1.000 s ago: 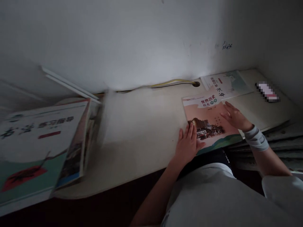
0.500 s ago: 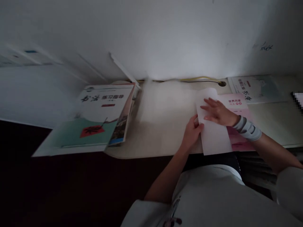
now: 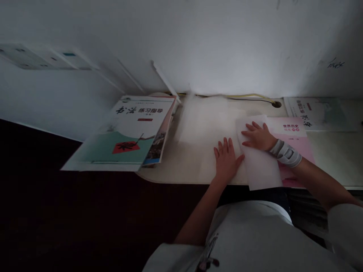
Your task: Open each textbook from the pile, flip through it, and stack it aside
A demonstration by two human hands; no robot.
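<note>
A pink booklet point(image 3: 295, 136) lies open on the pale desk point(image 3: 198, 151), its cover turned to the left so that a white inner side point(image 3: 261, 170) faces up. My right hand point(image 3: 257, 136), with a grey wrist wrap, lies flat on the turned cover, fingers stretched. My left hand point(image 3: 226, 161) rests flat on the desk just left of the cover's edge, fingers spread, holding nothing.
A stack of books topped by a white and teal one point(image 3: 124, 132) overhangs the desk's left end. Another white booklet point(image 3: 314, 113) lies at the back right. A yellow cable point(image 3: 249, 96) runs to a hole point(image 3: 276, 104) by the wall.
The booklet's cover has been turned open to the left. My left hand let go of its edge and now lies flat on the desk. The view swung left.
</note>
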